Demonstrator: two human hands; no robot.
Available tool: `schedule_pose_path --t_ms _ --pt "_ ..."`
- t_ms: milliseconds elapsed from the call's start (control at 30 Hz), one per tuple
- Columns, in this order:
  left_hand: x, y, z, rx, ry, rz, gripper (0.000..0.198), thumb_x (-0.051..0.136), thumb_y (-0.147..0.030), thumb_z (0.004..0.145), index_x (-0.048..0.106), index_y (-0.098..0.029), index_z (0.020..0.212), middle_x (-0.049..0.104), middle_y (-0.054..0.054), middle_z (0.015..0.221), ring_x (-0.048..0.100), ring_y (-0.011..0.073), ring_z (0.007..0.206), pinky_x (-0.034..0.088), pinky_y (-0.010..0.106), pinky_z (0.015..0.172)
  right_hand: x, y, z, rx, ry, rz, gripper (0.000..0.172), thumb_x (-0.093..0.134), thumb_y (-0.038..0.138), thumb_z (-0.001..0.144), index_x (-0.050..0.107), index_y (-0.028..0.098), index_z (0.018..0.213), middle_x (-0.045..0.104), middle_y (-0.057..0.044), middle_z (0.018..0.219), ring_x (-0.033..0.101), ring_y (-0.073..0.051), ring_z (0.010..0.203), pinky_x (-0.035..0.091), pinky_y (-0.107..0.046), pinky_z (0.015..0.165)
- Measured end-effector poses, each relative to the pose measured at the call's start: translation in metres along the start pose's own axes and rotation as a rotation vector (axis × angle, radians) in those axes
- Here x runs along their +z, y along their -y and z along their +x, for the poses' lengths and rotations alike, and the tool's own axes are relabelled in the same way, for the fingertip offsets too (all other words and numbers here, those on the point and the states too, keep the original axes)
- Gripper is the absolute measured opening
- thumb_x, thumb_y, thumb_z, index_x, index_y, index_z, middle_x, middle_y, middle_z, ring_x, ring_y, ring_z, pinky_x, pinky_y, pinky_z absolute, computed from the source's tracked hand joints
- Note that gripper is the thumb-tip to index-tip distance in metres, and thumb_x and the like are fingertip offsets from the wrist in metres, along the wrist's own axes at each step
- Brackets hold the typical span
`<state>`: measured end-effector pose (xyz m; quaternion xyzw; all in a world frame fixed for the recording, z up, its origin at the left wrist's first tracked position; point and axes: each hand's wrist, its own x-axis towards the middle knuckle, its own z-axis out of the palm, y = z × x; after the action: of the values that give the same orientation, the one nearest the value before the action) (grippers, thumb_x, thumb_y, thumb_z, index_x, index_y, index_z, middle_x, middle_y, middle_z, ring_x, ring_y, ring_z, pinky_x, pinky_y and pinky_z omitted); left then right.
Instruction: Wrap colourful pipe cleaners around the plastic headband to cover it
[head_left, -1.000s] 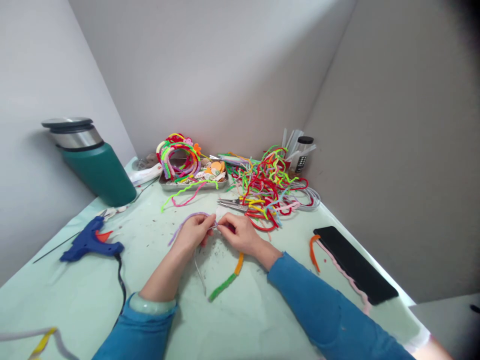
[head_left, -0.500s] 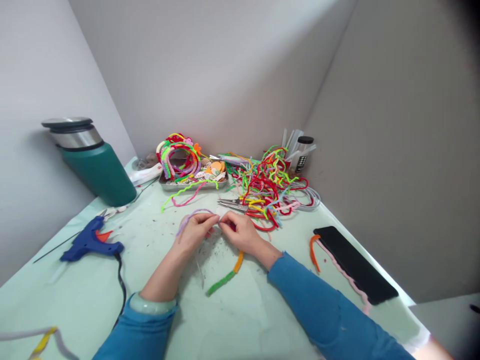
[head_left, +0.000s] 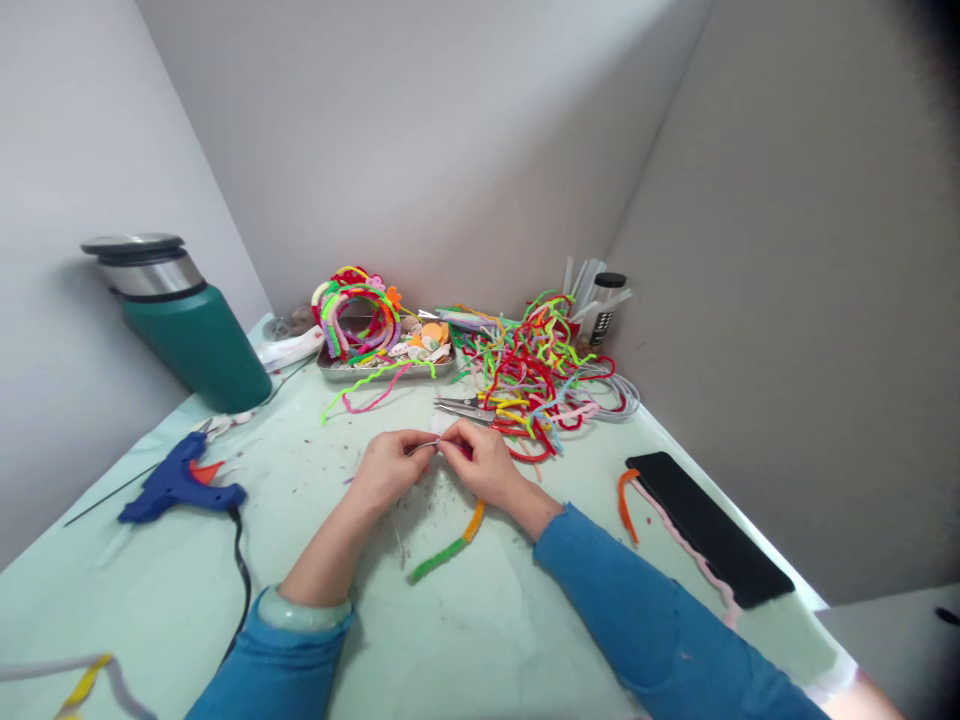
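Two hands are held fingertip to fingertip just in front of the scissors. A thin pale stem is pinched between them. The grip of the left hand is closed on one end by thumb and fingertips, and the grip of the right hand is closed on the other. The stem is held just above the tabletop, near the scissors. A green-and-orange pipe cleaner is laid nearer than the scissors, below the right hand. A tangled pile of pipe cleaners is spread just right of the scissors. A metal tray is set behind them to the left, and a blue glue gun is placed well to their left.
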<state>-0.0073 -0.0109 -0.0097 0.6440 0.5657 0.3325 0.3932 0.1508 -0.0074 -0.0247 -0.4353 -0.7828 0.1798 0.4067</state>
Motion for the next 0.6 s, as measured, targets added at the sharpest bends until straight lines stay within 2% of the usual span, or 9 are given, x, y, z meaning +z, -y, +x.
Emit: schedule_pose_path --t_ms 233,467,600 --pt "-0.003 -0.002 -0.002 0.032 -0.008 0.129 0.036 0.048 -0.044 0.073 0.068 -0.015 0.081 0.050 -0.002 0.047 0.041 0.0100 0.044 0.029 0.021 0.044 -0.001 0.001 0.000 -0.029 -0.011 0.009 0.013 0.048 0.024 0.082 0.059 0.019 0.088 0.056 0.001 0.066 0.049 -0.011 0.060 0.034 -0.021 0.058" --pt "-0.004 -0.010 -0.005 0.143 -0.013 0.187 0.031 0.045 -0.037 0.074 0.065 -0.015 0.079 0.062 0.003 0.069 0.051 0.0140 0.062 0.036 0.022 0.055 -0.001 0.000 0.000 -0.054 0.018 0.033 0.012 0.047 0.022 0.083 0.059 0.018 0.085 0.059 0.000 0.072 0.050 -0.011 0.065 0.036 -0.021 0.061" --pt "-0.004 -0.012 -0.005 0.128 0.038 0.217 0.030 0.041 -0.034 0.076 0.064 -0.016 0.079 0.060 0.000 0.061 0.048 0.0123 0.054 0.033 0.022 0.051 -0.002 0.000 0.000 -0.049 0.028 0.037 0.012 0.047 0.023 0.084 0.058 0.018 0.085 0.059 0.000 0.071 0.050 -0.011 0.064 0.036 -0.021 0.061"
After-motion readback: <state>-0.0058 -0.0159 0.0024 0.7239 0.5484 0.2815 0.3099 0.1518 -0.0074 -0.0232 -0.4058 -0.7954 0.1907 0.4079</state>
